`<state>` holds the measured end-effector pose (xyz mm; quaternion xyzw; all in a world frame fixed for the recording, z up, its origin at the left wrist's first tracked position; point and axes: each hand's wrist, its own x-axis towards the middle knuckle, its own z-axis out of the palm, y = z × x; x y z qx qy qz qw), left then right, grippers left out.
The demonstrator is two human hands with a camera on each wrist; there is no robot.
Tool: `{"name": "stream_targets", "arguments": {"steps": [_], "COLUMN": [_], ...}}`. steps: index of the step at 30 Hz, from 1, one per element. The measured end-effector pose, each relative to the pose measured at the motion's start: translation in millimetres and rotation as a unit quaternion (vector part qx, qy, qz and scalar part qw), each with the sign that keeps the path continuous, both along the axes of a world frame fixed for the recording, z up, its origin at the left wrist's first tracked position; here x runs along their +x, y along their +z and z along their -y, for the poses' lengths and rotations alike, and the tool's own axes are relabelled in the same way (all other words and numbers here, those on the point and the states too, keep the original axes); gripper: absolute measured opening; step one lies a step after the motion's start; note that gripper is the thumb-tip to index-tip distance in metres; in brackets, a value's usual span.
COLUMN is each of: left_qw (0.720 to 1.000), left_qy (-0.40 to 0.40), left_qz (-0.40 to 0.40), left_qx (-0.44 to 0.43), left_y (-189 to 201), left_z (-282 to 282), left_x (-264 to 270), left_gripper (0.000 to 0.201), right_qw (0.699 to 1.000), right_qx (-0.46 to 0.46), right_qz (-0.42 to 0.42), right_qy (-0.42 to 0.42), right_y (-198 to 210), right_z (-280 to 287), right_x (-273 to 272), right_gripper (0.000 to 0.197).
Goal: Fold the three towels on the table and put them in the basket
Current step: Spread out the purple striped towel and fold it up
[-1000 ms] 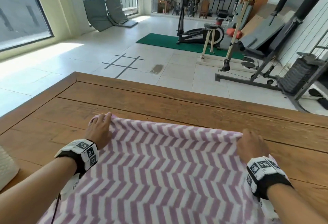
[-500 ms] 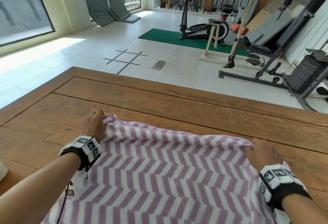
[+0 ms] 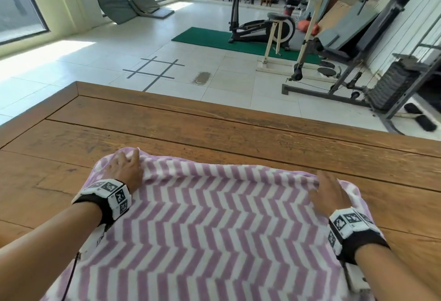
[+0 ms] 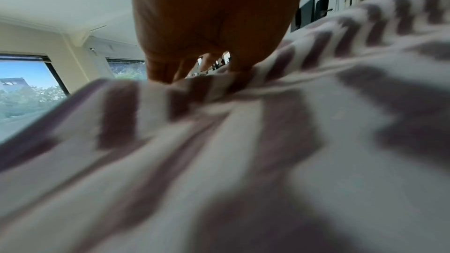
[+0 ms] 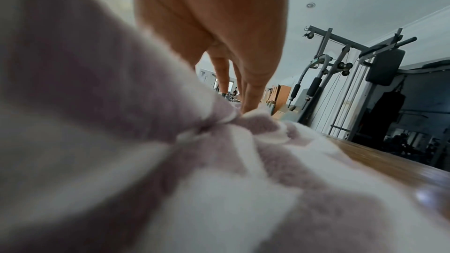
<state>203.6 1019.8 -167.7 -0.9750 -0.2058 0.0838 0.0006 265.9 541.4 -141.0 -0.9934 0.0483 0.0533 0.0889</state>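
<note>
Grip, head view: left hand [image 3: 124,169] and right hand [image 3: 330,195] each rest on a far corner of the purple-and-white chevron towel [image 3: 210,229], fingers bent over the edge; whether cloth is pinched is not settled from this view. Towel lies on the wooden worktop [image 3: 238,133], far edge near mid-worktop, near part running out of frame below. Change noted: against the pictures of a second ago, the far edge sits closer to the person and both hands have drawn back with it, which suggests the first fold or a straightening pull is under way. Basket and other two towels: not in view. Left wrist view: fingers [image 4: 158,70] curl down into a bunched ridge of towel, holding it. Right wrist view: fingers [image 5: 250,95] press down onto a gathered knot of cloth, apparently gripping it; worktop visible beside it.
</note>
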Motion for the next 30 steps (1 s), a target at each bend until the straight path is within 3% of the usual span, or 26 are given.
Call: {"name": "stream_targets", "arguments": {"steps": [2,6,9,12,13,16,19,22,27,30], "left_qw": [0.999,0.979,0.944,0.913,0.912,0.912,0.913,0.912,0.915,0.922], "left_qy": [-0.035,-0.183,-0.309,-0.398,-0.402,-0.384,-0.364,-0.362,-0.348,-0.336], "left_qz": [0.007,0.060,0.078,0.045,0.007,-0.094,-0.140,-0.149,-0.162,-0.156], "left_qx": [0.013,-0.066,-0.082,-0.073,-0.081,-0.108,-0.123,-0.120,-0.129,-0.117], "left_y": [19.1,62.7,67.1,54.6,50.0,34.5,31.2,31.7,37.2,38.4], "left_z": [35.0,132.1,193.7,240.3,251.9,270.1,269.4,267.9,276.1,289.0], "left_x": [2.7,-1.9,-13.0,-24.6,-27.7,-30.1,-25.2,-21.4,-17.5,-15.6], "left_gripper": [0.063,0.057,0.050,0.045,0.048,0.067,0.078,0.080,0.079,0.078], "right_qw": [1.000,0.996,0.992,0.988,0.988,0.991,0.989,0.987,0.990,0.992], "right_qx": [0.018,0.053,0.102,0.111,0.103,0.085,0.107,0.084,0.017,0.057], "right_qz": [0.007,0.035,-0.007,-0.029,-0.029,-0.014,-0.012,0.019,0.057,0.010], "right_qy": [-0.009,-0.058,-0.079,-0.099,-0.111,-0.106,-0.099,-0.133,-0.126,-0.109], "right_y": [10.3,29.1,26.7,8.4,4.7,9.3,16.2,22.1,22.6,18.8], "right_z": [7.4,30.5,48.6,66.2,69.4,68.3,71.5,83.2,88.4,79.3], "right_x": [-5.6,-16.8,-19.0,-13.6,-11.8,-14.0,-14.8,-7.6,-13.3,-20.1], "right_gripper": [0.034,0.024,0.013,0.013,0.007,0.033,0.041,0.022,0.013,0.013]}}
